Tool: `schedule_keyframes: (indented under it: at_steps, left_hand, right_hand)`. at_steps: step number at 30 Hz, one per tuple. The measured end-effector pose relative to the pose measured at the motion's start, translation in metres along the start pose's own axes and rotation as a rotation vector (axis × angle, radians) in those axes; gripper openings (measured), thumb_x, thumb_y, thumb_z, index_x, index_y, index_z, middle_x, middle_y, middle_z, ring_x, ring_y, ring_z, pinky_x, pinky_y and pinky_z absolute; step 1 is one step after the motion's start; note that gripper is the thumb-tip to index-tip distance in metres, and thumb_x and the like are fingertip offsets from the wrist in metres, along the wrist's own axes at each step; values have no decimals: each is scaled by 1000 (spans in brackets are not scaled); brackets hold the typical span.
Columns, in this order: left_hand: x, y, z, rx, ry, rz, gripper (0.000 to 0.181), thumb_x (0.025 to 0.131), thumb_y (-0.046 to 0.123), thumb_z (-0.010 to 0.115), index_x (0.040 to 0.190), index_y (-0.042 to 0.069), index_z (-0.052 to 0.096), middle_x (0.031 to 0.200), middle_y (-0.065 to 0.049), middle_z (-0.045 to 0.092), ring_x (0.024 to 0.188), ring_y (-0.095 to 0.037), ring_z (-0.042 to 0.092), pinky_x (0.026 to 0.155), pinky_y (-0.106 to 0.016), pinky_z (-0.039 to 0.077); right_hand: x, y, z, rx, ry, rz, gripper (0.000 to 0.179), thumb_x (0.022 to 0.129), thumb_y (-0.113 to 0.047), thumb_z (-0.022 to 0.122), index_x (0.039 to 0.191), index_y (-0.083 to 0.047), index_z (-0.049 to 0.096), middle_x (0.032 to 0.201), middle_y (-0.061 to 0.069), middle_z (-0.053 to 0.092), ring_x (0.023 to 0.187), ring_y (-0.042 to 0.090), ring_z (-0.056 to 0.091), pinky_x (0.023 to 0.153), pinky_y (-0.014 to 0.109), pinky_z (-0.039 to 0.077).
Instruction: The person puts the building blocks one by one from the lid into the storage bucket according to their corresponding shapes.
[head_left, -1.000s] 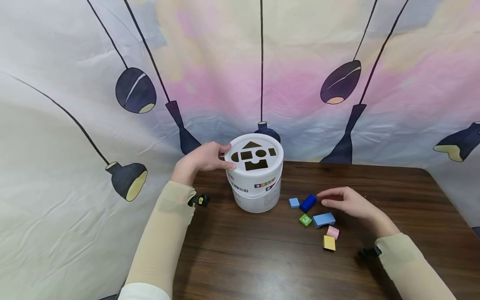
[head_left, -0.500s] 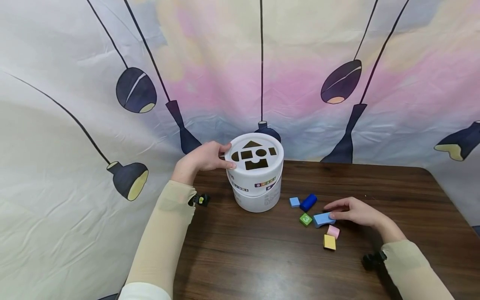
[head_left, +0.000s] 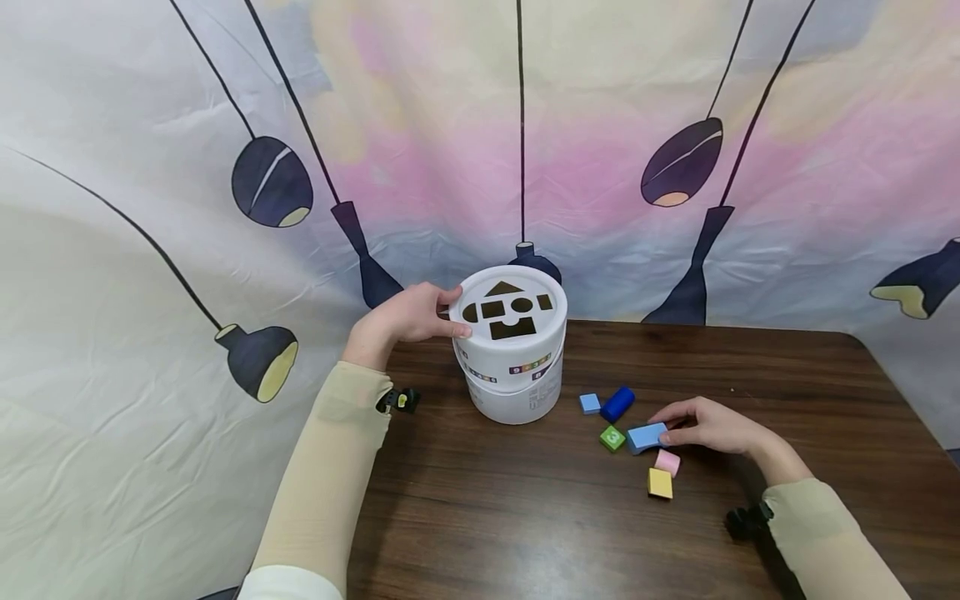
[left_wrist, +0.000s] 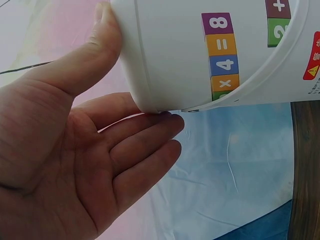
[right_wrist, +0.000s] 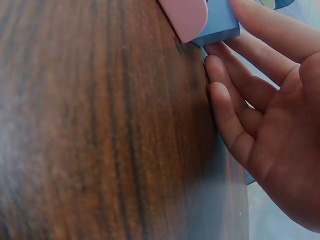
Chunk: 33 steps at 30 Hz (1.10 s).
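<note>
head view: the table (head_left: 480,533) bears an upright white bucket (head_left: 516,402); the left hand (head_left: 405,321) clamps it between thumb and fingers. to its right, the right hand (head_left: 714,427) pinches a light-blue arched block (head_left: 645,437), near a yellow block (head_left: 660,483) and a pink block (head_left: 667,463).

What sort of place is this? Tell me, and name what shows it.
Probably an indoor play or recording corner, though the wider room is out of view: a creased cloth printed with lamps hangs behind a dark brown table, which bears a white shape-sorting bucket and small coloured blocks.
</note>
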<state>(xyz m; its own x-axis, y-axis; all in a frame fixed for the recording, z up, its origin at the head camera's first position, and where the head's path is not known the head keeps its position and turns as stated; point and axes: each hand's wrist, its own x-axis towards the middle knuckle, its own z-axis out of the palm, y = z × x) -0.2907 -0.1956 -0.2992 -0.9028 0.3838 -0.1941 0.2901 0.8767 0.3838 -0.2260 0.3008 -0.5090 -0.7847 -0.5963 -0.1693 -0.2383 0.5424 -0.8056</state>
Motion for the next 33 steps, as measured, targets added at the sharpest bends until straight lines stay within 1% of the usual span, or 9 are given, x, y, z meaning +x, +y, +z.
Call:
schedule_keyframes:
  at_steps: [5, 13, 17, 20, 25, 30, 33]
  left_hand:
    - [0, 0, 0, -2, 2, -4, 89, 96, 46, 82, 165, 13, 38, 162, -18, 48, 151, -36, 43, 119, -51, 41]
    - [0, -1, 0, -5, 6, 0, 88, 96, 45, 82, 165, 12, 39, 162, -19, 48, 151, -35, 43, 120, -51, 40]
    - [0, -2, 0, -6, 9, 5, 88, 96, 45, 82, 165, 12, 39, 161, -19, 49, 150, -35, 45, 119, -51, 41]
    - [0, -2, 0, -7, 12, 6, 88, 96, 45, 82, 165, 12, 39, 160, -19, 51, 149, -35, 46, 119, -51, 42]
    - [-1, -1, 0, -9, 14, 4, 89, 95, 45, 82, 165, 12, 39, 160, -19, 50, 150, -35, 45, 119, -51, 41]
    - [-2, -1, 1, -13, 9, 2, 89, 96, 45, 82, 165, 12, 39, 162, -18, 47, 152, -36, 42, 120, -51, 40]
    - [-1, 0, 1, -16, 6, 0, 88, 96, 45, 82, 165, 12, 38, 162, -19, 47, 152, -36, 42, 120, -51, 40]
  right_hand:
    - [1, 0, 0, 6, -8, -5, 31, 102, -24, 75, 129, -9, 77, 126, 7, 72, 105, 13, 63, 88, 27, 51]
    - [0, -2, 0, 10, -14, 20, 31, 103, -25, 75, 130, -9, 75, 122, 3, 71, 102, 16, 60, 86, 27, 49]
    - [0, -2, 0, -4, -11, 9, 34, 104, -27, 73, 133, -9, 74, 128, 6, 71, 107, 14, 60, 89, 27, 49]
    - [0, -2, 0, -26, -19, -19, 36, 106, -27, 71, 136, -9, 74, 135, 9, 69, 112, 13, 60, 92, 27, 50]
    - [1, -3, -1, -50, -37, -56, 32, 106, -26, 70, 135, -11, 74, 134, 8, 69, 114, 13, 61, 93, 28, 51]
    - [1, -4, 1, -67, -19, -18, 30, 105, -28, 72, 131, -13, 75, 130, 3, 70, 111, 14, 60, 92, 29, 50]
    - [0, -3, 2, -41, -4, -4, 27, 104, -25, 74, 127, -12, 73, 123, 3, 69, 106, 15, 59, 89, 29, 49]
